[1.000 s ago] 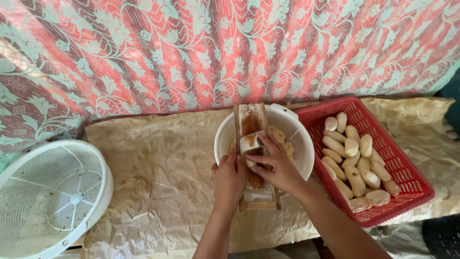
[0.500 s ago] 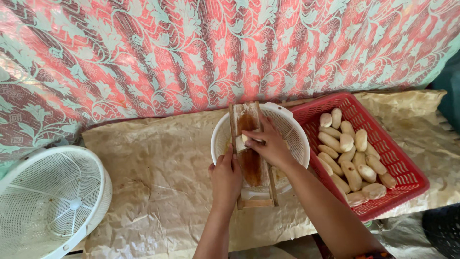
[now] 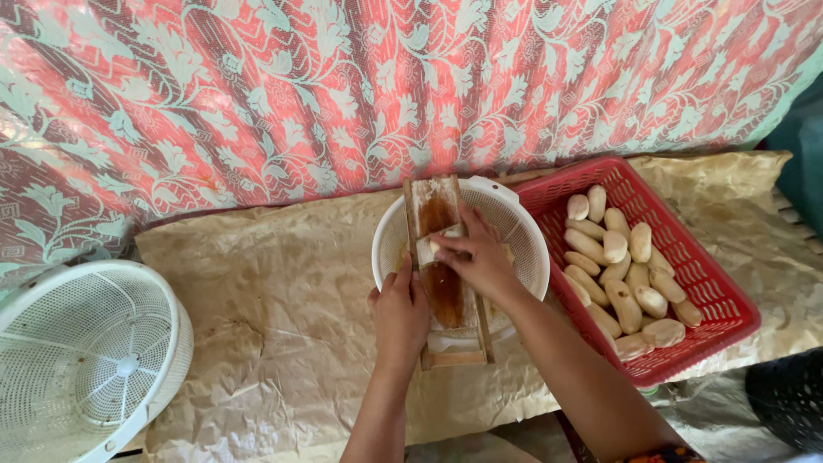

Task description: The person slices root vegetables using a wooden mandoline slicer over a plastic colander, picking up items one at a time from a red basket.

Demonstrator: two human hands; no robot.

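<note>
Left hand: the left hand (image 3: 400, 315) comes up from the bottom edge on a bare forearm, fingers curled together over the left rail of the slicer, thumb pointing up along the rail.
Wooden slicer: a narrow wooden slicer board (image 3: 446, 296), stained brown down its middle, lies lengthwise across the white bowl; its near end rests on the paper, its far end pokes past the bowl's far rim.
Right hand: the right hand (image 3: 477, 257) reaches in from the lower right, forearm slanting across the bowl's near rim, palm down over the upper half of the board.
Right fingers: pressed together and pinching a pale peeled piece (image 3: 431, 249) flat against the board's face.
Piece: whitish, blocky, mostly hidden under the fingertips; it sits on the brown track, above the left thumb.
White bowl: a perforated white colander bowl (image 3: 525, 233) beneath the board; contents mostly hidden.
Red basket: a red mesh basket (image 3: 706, 285) just right of the bowl, touching it, holding many peeled pale bananas (image 3: 622, 266).
Paper: crumpled brown paper (image 3: 274, 317) covers the surface under everything.
Second colander: a white colander (image 3: 86, 360) at far left, well apart.
Backdrop: red and pale green floral cloth (image 3: 343, 94) behind.
</note>
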